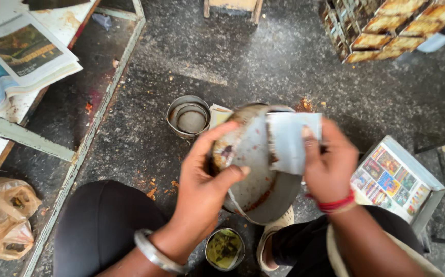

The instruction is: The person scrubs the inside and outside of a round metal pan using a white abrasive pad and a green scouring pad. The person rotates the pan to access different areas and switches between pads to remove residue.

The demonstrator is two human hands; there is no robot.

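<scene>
Head view looked straight down at a dark, gritty floor. Dead centre of the frame, the left hand had its fingers and thumb wrapped round the rim of a stained round metal plate, tilted on edge. The right hand, just right of centre, was pinching a grey piece of paper against the plate's top. A small metal tin sat just above-left, another tin at bottom centre, newspapers upper left.
</scene>
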